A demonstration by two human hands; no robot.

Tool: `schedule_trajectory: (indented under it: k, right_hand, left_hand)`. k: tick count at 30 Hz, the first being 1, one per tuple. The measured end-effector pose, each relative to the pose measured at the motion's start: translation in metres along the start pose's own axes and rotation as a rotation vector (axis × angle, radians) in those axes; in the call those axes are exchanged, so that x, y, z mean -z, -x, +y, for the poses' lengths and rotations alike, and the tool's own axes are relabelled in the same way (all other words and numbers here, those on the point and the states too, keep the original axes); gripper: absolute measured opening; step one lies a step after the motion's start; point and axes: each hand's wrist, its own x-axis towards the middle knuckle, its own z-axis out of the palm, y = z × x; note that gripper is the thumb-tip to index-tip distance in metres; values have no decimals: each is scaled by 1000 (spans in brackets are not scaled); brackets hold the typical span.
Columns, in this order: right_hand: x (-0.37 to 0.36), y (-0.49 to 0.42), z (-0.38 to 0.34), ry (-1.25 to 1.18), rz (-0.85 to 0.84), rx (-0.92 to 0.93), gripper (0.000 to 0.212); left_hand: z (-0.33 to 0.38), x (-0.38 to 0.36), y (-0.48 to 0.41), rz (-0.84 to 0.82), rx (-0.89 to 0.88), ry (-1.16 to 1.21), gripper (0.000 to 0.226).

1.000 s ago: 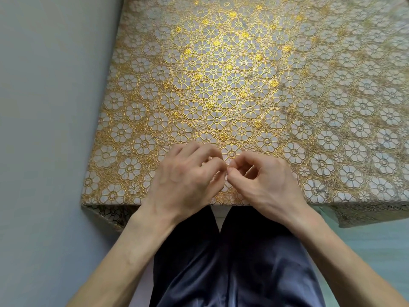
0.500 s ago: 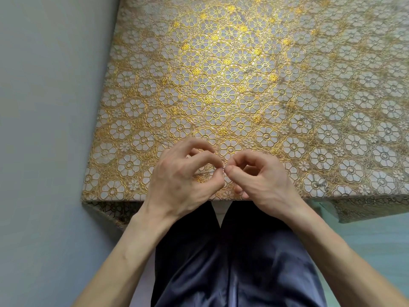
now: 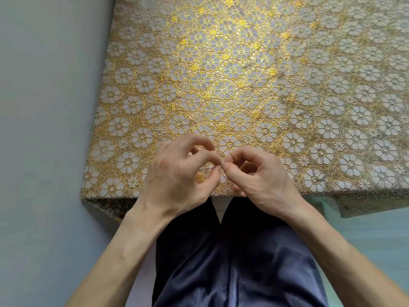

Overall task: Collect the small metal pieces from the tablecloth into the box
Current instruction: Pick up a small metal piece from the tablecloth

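hands at the near edge of the table, both over the gold flower-patterned tablecloth (image 3: 221, 85), fingertips meeting just far of the edge.

left hand (image 3: 177, 173): index and thumb curled in, tips closed together; other fingers loosely arched above. right hand (image 3: 263, 176): same shape mirrored, index and thumb tips pressed together, remaining fingers tucked under.

small metal piece (image 3: 222, 164): only a pale glint right where the two pinches touch. too small to name or shape. judged to be held from both sides at once, left pinch on its left end, right pinch on its right end, so its long axis would run left to right, roughly parallel to the near table edge. it sits slightly above the cloth, or on it; cannot tell which.

neither hand is nearer; they share it. a thin grey line on the cloth under the left index finger could be another piece or a shadow.

box: not in view anywhere, so which way the carry must go cannot be said. one hand will likely have to let go first.

dark trousers (image 3: 232, 251) below the edge, grey wall (image 3: 44, 107) at left.
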Motion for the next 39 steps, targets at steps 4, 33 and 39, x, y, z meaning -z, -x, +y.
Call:
schedule_trajectory:
  k: [4, 33, 39]
  right_hand:
    - [0, 0, -1, 140, 25, 81, 12]
    - [7, 2, -10, -116, 66, -110, 12]
    - [9, -3, -15, -285, 51, -135, 10]
  left_hand:
    - [0, 0, -3, -5, -52, -58, 8]
    - [-31, 14, -11, -53, 202, 17, 29]
    - [-39, 0, -28, -329, 73, -4, 34]
